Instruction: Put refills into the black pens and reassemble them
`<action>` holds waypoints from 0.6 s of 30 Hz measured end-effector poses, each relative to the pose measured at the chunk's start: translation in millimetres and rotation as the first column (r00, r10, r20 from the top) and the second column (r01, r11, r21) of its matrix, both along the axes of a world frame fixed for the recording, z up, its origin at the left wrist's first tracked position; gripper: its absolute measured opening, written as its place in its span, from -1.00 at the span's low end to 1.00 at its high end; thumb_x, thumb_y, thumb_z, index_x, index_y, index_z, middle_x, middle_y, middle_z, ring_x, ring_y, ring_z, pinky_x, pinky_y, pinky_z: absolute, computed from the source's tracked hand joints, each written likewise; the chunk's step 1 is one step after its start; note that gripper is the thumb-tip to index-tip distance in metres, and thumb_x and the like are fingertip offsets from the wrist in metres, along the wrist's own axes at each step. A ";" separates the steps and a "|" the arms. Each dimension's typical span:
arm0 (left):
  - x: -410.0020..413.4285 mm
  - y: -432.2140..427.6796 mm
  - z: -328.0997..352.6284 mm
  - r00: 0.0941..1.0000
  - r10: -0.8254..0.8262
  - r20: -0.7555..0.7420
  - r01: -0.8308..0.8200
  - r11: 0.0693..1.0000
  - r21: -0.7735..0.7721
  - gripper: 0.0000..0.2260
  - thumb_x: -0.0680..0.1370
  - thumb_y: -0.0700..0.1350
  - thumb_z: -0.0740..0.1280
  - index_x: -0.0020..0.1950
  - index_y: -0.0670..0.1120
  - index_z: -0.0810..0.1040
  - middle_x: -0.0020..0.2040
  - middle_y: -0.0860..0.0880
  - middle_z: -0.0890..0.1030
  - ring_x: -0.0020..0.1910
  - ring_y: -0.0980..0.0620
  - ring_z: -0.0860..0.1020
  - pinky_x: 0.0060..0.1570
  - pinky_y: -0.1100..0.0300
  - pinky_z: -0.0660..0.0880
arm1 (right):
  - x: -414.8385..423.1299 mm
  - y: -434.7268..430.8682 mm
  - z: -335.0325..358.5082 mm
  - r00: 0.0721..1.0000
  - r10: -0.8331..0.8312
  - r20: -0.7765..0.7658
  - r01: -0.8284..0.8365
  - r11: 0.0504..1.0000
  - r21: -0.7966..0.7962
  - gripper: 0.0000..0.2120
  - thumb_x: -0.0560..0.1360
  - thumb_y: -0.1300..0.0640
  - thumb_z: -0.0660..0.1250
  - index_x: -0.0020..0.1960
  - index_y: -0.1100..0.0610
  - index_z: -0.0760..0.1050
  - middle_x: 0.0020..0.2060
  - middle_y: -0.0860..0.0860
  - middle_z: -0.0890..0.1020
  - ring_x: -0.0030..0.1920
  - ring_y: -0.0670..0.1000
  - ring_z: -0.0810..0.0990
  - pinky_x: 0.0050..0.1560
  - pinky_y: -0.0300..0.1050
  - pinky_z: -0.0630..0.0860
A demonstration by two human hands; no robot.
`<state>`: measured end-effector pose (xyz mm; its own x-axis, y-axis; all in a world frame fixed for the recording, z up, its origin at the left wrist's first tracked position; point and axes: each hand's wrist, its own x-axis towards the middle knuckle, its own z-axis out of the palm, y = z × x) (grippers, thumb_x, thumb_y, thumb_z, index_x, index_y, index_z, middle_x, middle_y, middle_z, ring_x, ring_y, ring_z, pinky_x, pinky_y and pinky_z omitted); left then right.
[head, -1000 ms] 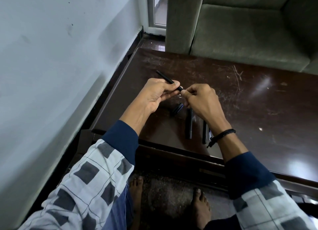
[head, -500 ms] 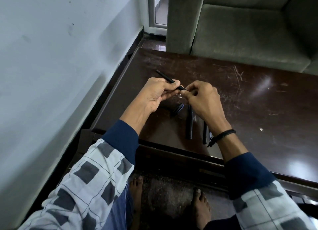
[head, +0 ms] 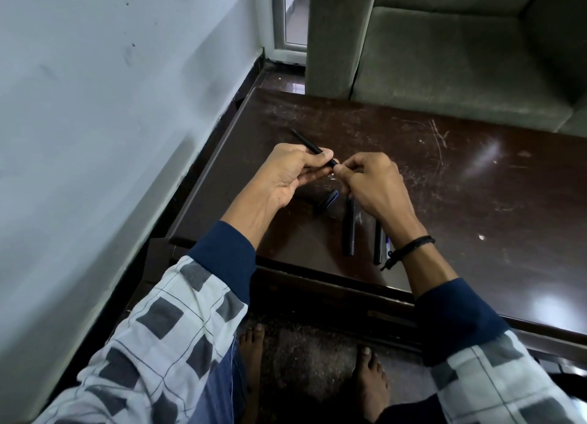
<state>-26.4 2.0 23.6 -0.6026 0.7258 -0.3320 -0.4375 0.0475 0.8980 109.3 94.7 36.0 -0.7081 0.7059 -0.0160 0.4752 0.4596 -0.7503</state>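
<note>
My left hand [head: 293, 172] grips a thin black pen barrel [head: 306, 143] that points up and to the left above the dark table [head: 476, 182]. My right hand [head: 371, 182] pinches something at the barrel's near end, fingertip to fingertip with the left; what it pinches is too small to make out. Under the hands lie a short black cap [head: 325, 201] and two black pen bodies [head: 348, 230] [head: 378, 242], side by side near the table's front edge. A white piece with blue print [head: 388, 244] shows beside the right one.
A pale wall [head: 95, 122] runs close along the table's left side. A grey-green sofa [head: 460, 58] stands right behind the table. My bare feet [head: 370, 379] rest on the floor under the front edge.
Both hands stay together at the barrel's end; the right fingers have shifted slightly against it. The parts on the table have not moved.
</note>
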 end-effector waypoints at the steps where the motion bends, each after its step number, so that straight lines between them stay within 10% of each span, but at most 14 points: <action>1: 0.0 0.3 -0.2 1.000 0.000 -0.001 0.000 1.000 0.000 -0.91 0.52 -0.34 0.46 0.01 -0.31 0.68 -0.14 -0.17 0.74 -0.14 -0.01 0.73 -0.16 0.26 0.64 | 0.5 0.6 0.1 1.000 0.004 -0.010 -0.004 1.000 -0.030 -0.79 0.62 -0.04 0.38 -0.15 0.02 0.64 -0.34 -0.03 0.68 -0.23 0.01 0.67 -0.14 0.05 0.60; 18: -13.1 -2.7 -0.2 0.996 0.088 -0.004 -0.088 0.996 -0.007 -0.96 0.51 -0.33 0.48 -0.07 -0.24 0.70 -0.19 -0.13 0.75 -0.24 0.04 0.72 -0.21 0.28 0.62 | -6.0 7.1 -13.1 0.990 -0.035 -0.139 -0.006 0.957 -0.290 -0.71 0.71 -0.03 0.22 -0.06 0.03 0.64 -0.32 -0.03 0.72 -0.32 -0.09 0.63 -0.15 -0.05 0.58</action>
